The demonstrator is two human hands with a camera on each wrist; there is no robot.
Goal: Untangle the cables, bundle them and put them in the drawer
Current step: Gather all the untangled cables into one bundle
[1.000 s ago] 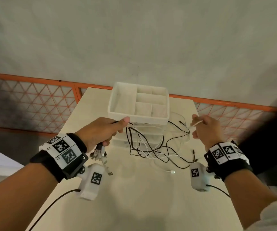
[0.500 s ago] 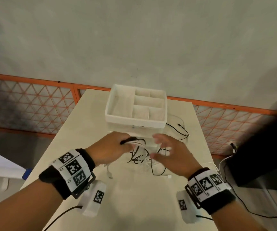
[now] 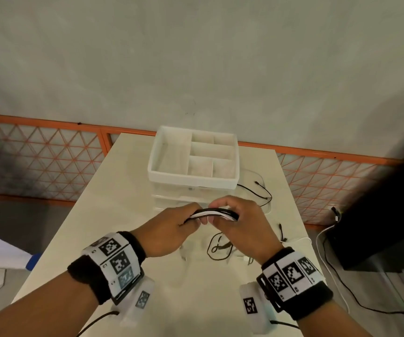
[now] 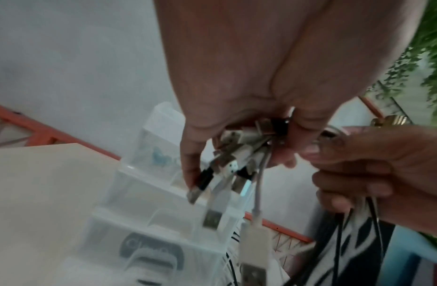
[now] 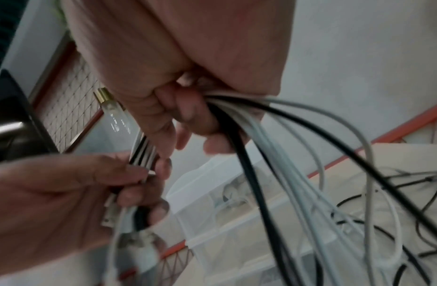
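Both hands hold one bunch of black and white cables [image 3: 214, 213] above the table, in front of the clear drawer unit [image 3: 184, 201]. My left hand [image 3: 171, 227] grips the plug ends; in the left wrist view several USB plugs [image 4: 234, 170] hang from its fist. My right hand [image 3: 239, 220] is curled round the strands just to the right, and the cables [image 5: 285, 154] fan down from it toward the table. Loose black and white loops [image 3: 220, 249] trail on the tabletop below the hands. A white divided tray [image 3: 193, 178] sits on top of the drawer unit.
The cream table [image 3: 98, 227] is narrow, with an orange mesh fence [image 3: 38, 161] behind it. A black cable [image 3: 261, 190] lies right of the drawer unit. A dark box [image 3: 378, 227] and floor cables stand off the table's right edge.
My right hand let go of a single strand out at the right, swept left and closed on the cables beside my left hand. The spread tangle is now drawn into one bunch.
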